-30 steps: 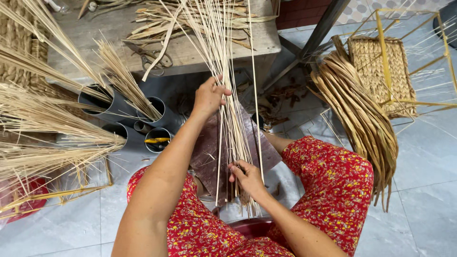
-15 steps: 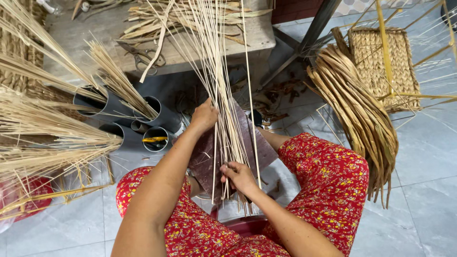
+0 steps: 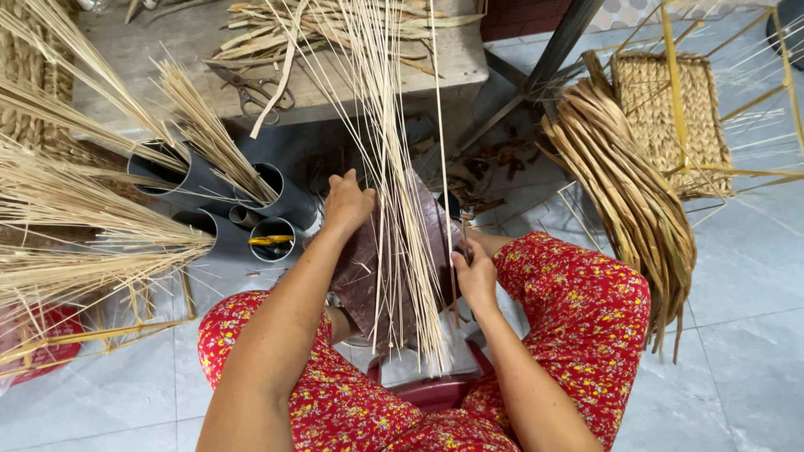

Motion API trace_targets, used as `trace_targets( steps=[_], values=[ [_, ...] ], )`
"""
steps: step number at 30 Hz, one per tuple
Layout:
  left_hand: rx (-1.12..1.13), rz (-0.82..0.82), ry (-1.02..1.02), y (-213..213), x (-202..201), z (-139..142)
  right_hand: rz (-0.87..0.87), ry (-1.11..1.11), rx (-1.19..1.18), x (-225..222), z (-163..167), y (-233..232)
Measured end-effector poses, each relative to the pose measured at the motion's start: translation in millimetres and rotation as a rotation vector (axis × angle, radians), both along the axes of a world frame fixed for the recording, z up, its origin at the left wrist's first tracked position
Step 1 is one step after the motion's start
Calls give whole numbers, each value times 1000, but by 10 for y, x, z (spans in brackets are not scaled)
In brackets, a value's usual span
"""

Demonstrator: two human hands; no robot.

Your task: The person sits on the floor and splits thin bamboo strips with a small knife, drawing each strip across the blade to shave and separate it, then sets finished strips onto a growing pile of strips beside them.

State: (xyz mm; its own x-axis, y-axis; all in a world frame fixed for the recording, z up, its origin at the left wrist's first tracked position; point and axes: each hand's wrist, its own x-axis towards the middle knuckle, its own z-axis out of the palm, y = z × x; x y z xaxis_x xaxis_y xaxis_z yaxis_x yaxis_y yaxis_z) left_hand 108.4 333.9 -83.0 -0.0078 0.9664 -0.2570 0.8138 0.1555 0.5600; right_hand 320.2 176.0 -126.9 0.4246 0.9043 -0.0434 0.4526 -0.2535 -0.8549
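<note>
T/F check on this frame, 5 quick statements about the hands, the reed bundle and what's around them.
1. The left hand rests at the top of a dark reddish-brown form, beside the bundle of thin pale reeds. True.
2. The right hand is raised above the wooden bench. False: it sits low at the right side of the reeds, near the person's knee.
3. A pair of scissors lies on the wooden bench. True.
4. The grey tubes at left stand empty. False: several hold bunches of straw-coloured stalks.
5. The woven mat lies across the person's lap. False: it sits at upper right, in a yellow frame.
</note>
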Motion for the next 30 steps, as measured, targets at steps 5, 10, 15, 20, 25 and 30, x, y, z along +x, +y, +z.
trace_targets(
  steps=[5, 10, 15, 20, 25, 30],
  values=[
    [-63, -56, 15, 14, 65, 86, 36, -65, -217, -45, -32, 13],
    [50, -129, -13, -19, 67, 64, -5, 3, -157, 27, -4, 10],
    [245, -113, -55, -140, 117, 128, 47, 85, -7, 123, 62, -95],
    [431, -201, -425, -531, 410, 213, 83, 300, -154, 212, 151, -374],
    [216, -253, -705, -1043, 623, 132, 412, 191, 190, 151, 144, -743],
    [15, -128, -1092, -1382, 480, 370, 428, 349, -6, 143, 151, -962]
  ],
)
